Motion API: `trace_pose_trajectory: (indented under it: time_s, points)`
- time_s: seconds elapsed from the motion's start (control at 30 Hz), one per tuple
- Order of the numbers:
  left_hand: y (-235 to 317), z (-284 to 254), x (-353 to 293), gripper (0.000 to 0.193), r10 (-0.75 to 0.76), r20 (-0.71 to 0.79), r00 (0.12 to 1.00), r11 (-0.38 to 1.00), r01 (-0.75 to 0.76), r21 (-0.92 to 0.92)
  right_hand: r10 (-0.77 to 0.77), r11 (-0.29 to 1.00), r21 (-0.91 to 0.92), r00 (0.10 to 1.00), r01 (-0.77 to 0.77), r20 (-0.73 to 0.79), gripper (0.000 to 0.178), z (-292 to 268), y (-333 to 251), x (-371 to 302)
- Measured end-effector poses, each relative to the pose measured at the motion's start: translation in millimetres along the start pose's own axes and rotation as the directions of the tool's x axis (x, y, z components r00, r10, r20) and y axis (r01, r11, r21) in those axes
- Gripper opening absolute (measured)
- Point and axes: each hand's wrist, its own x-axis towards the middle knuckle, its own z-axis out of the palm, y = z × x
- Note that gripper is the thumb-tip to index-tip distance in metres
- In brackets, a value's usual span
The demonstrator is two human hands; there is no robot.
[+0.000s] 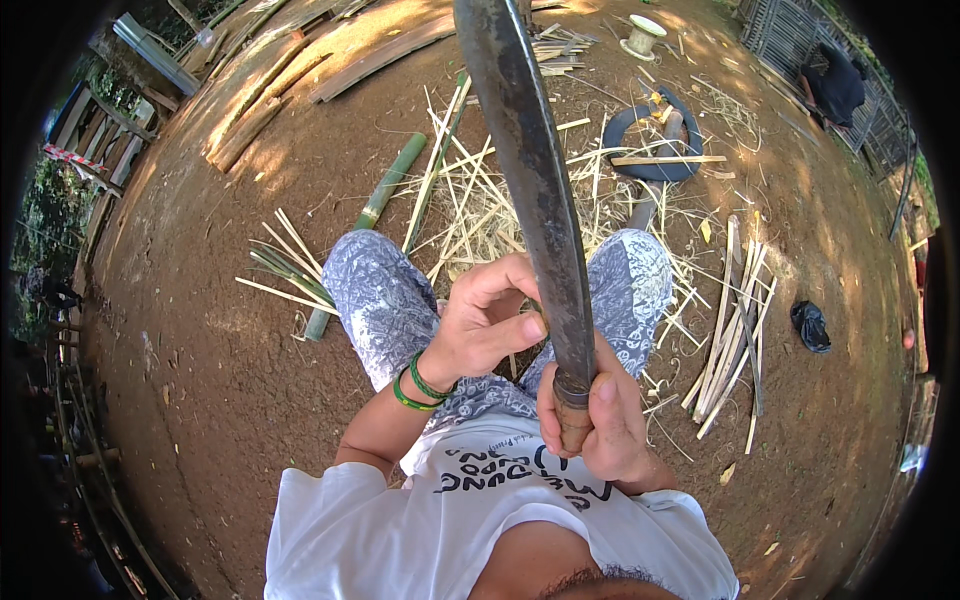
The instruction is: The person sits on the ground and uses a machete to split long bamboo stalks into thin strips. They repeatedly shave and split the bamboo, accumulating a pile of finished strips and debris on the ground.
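Observation:
My right hand (605, 420) is wrapped round the wooden handle (573, 425) of a machete. The long dark blade (535, 170) rises upward and away from me, its steel stained and worn. My left hand (490, 320), with green woven bands at the wrist, is beside the lower blade. Its fingers curl toward the thumb, and the fingertips are partly hidden behind the blade; whatever they pinch cannot be made out. Beyond my knees lies a loose heap of thin pale bamboo strips (470, 215).
A green bamboo pole (395, 180) lies beyond my left knee. Split strips (730, 330) are bundled at the right, near a black plastic bag (810, 327). Farther off are a black rubber ring (615, 135), a pale spool (643, 35) and planks (385, 60). A dark-clothed person (835, 85) is far right.

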Motion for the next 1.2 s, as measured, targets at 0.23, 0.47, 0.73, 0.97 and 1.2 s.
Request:
trace_pose_trajectory:
  time_s: [0.23, 0.47, 0.73, 0.97, 1.2]
  points:
    - [-2.6, -1.7, -1.7, 0.04, -0.013, 0.028, 1.0, 0.998, 0.015, -0.053, 0.01, 0.999, 0.031, 1.0, -0.01, -0.01, 0.083, 0.7, -1.5, -0.6]
    - [0.4, 0.0, 0.2, 0.04, -0.012, 0.031, 0.999, 0.998, 0.014, -0.056, 0.023, 1.0, 0.02, 1.0, -0.023, -0.02, 0.083, 1.2, -3.4, -0.4]
    - [-0.7, 0.7, -0.1, 0.039, -0.002, 0.02, 1.0, 0.999, 0.003, -0.044, 0.036, 0.999, -0.015, 0.999, -0.036, -0.029, 0.082, 1.3, -4.1, -2.0]
    - [1.0, 1.0, 1.3, 0.037, -0.001, 0.029, 1.0, 0.999, 0.002, -0.049, 0.025, 1.0, -0.007, 0.999, -0.025, -0.033, 0.081, 1.9, -4.5, -0.6]
    - [-2.0, -0.8, 1.1, 0.039, -0.026, 0.036, 0.999, 0.997, 0.029, -0.075, 0.062, 0.997, -0.043, 0.997, -0.064, -0.038, 0.082, -0.9, -5.6, -2.1]
